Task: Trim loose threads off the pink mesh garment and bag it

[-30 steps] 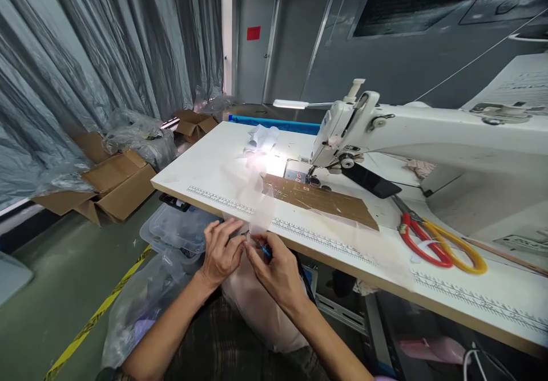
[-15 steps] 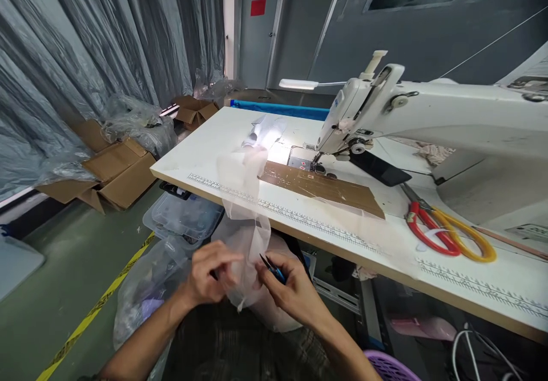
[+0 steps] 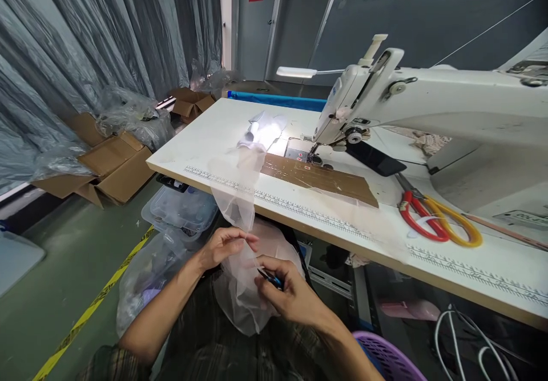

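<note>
Sheer whitish fabric (image 3: 234,205) hangs from the sewing table's front edge into my lap. Its upper end lies across the tabletop (image 3: 201,141). My left hand (image 3: 226,247) is closed, pinching the fabric between thumb and fingers. In my right hand (image 3: 293,290) is a pair of small thread snips (image 3: 270,279) with dark blades and a blue part, pointing left against the cloth. The right fingertips are also close to the fabric; whether they grip it I cannot tell.
A white sewing machine (image 3: 385,96) stands on the table beside a brown cardboard strip (image 3: 321,177). Red-and-yellow-handled scissors (image 3: 436,215) and a black phone-like slab (image 3: 377,158) lie rightward. Cardboard boxes (image 3: 117,167) and a clear plastic case (image 3: 182,207) are at left. A purple basket (image 3: 385,358) sits below.
My left hand has risen slightly and turned, now pinching the fabric higher up. The cloth in my lap has spread lower. My right hand keeps the snips, a little lower. The view has shifted slightly.
</note>
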Available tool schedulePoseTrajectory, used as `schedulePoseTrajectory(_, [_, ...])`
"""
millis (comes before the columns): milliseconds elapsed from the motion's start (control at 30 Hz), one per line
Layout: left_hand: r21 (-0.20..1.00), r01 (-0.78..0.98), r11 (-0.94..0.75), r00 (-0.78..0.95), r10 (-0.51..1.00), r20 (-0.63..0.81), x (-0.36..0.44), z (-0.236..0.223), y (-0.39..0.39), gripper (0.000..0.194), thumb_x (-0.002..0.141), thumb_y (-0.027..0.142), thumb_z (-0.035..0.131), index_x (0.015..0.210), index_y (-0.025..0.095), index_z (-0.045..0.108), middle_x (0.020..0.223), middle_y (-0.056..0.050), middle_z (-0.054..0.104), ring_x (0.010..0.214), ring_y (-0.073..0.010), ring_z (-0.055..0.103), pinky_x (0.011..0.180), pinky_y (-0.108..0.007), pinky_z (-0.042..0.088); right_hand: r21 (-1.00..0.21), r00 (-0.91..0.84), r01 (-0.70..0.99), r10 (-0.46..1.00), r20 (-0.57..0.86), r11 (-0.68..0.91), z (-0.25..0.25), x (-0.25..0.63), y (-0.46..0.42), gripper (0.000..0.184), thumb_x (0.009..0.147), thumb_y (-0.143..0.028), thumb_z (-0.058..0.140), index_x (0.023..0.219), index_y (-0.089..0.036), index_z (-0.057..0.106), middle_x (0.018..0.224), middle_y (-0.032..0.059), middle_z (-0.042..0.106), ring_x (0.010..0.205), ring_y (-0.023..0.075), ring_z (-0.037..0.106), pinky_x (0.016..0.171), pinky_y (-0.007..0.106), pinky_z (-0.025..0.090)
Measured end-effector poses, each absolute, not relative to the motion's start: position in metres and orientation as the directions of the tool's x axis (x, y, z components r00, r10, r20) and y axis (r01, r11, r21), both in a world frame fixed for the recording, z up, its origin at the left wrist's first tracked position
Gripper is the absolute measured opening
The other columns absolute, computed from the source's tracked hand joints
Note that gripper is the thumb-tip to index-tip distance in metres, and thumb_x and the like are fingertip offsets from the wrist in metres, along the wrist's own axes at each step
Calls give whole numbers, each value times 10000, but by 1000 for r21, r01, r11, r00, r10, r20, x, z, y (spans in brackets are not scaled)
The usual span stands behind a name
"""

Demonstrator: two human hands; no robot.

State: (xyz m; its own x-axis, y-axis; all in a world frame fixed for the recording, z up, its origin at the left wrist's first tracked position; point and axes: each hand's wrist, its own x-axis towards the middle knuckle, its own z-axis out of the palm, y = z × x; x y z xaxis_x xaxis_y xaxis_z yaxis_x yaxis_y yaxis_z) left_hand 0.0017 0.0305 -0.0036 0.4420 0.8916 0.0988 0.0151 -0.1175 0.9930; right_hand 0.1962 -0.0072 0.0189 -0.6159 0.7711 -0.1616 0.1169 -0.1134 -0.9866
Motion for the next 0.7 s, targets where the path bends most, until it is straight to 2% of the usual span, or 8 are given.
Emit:
schedulePoseTrajectory(100, [988, 150, -41, 337, 941, -12, -5, -4, 29, 388, 764, 500, 659, 809, 123, 734, 763, -73, 709, 706, -176, 618, 677, -267, 464, -985, -585, 170, 804, -110, -11, 18, 199, 1, 236, 849, -342, 518, 925, -153, 638, 584, -36, 514, 479, 84, 430, 458, 194, 355])
schedulePoseTrajectory(200, [986, 164, 24, 252, 965, -65, -10, -1, 25, 359, 757, 471, 678, 808, 118, 723, 657, -28, 657, 592, -119, 543, 570, -220, 408, -957, -511, 259, 859, -20, 131, 15, 200, 12, 295, 878, -423, 505, 837, -156, 622, 628, -12, 527, 564, 113, 464, 531, 222, 388])
schedulePoseTrajectory(367, [990, 120, 69, 214, 972, -93, -16, 7, 17, 364, 768, 463, 670, 892, 125, 724, 739, -40, 696, 597, -115, 554, 563, -214, 414, -926, -435, 335, 900, 9, 172, 10, 189, 31, 557, 969, -531, 227, 754, -169, 591, 658, 14, 538, 587, 137, 484, 558, 255, 378])
schedulePoseTrajectory(500, [988, 151, 30, 199, 978, -60, -17, 10, 13, 330, 818, 421, 617, 909, 127, 734, 827, -65, 740, 664, -148, 621, 606, -231, 458, -914, -497, 339, 867, 27, 223, 7, 177, 40, 512, 964, -526, 261, 658, -194, 502, 600, -15, 472, 567, 136, 451, 555, 257, 332])
schedulePoseTrajectory(600, [971, 236, -43, 228, 974, -12, -16, 10, 13, 295, 855, 352, 573, 949, 129, 742, 925, -78, 756, 794, -188, 672, 707, -259, 495, -905, -525, 345, 850, 33, 249, 6, 173, 40, 480, 960, -513, 272, 608, -211, 396, 559, -33, 387, 524, 126, 381, 521, 257, 282])
schedulePoseTrajectory(700, [939, 323, -115, 252, 967, 32, -15, 10, 13, 275, 869, 310, 551, 941, 134, 750, 943, -71, 760, 861, -205, 688, 777, -270, 501, -893, -534, 357, 844, 47, 275, 4, 172, 39, 462, 958, -498, 274, 608, -214, 377, 555, -34, 376, 521, 126, 367, 524, 258, 283])
